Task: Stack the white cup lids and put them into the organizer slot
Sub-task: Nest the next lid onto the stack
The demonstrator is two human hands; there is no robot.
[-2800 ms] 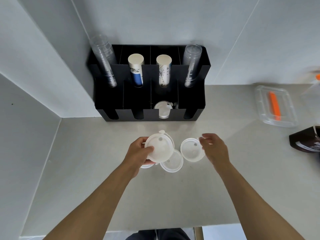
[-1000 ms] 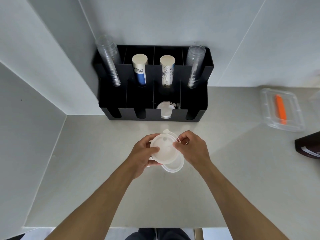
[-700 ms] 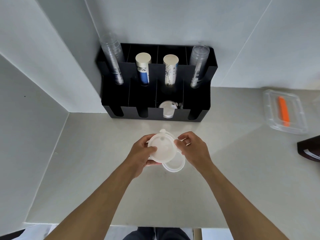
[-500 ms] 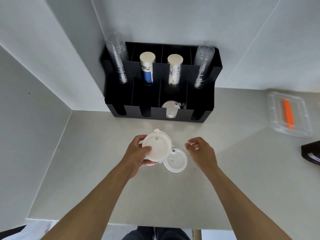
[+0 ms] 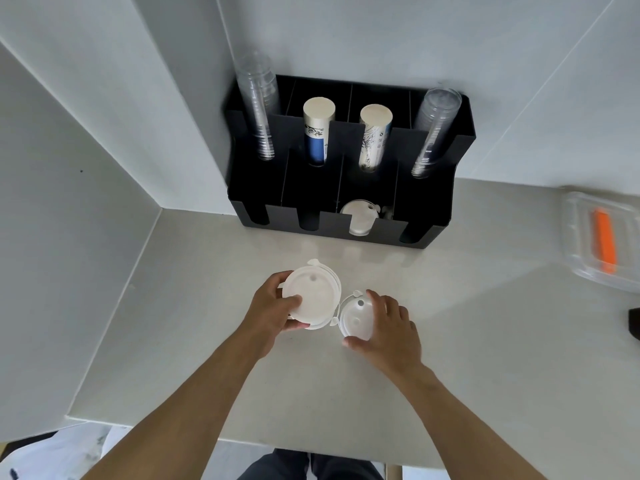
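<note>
My left hand (image 5: 273,315) grips a small stack of white cup lids (image 5: 313,296), held just above the counter. Right beside it a single white lid (image 5: 356,318) lies on the counter, and my right hand (image 5: 388,329) has its thumb and fingers closed around that lid's edge. The black organizer (image 5: 343,161) stands against the back wall. Its third front slot holds white lids (image 5: 358,218); the other front slots look dark and I cannot see anything in them.
Clear cup stacks (image 5: 259,109) and paper cup stacks (image 5: 317,133) stand in the organizer's rear slots. A clear plastic box with an orange item (image 5: 604,242) sits at the right. A dark object (image 5: 634,322) pokes in at the right edge. White walls close off the left corner.
My right hand added a lid to the stack in my left hand, drew away, and now has come down onto the single lid on the counter. The view shifted left.
</note>
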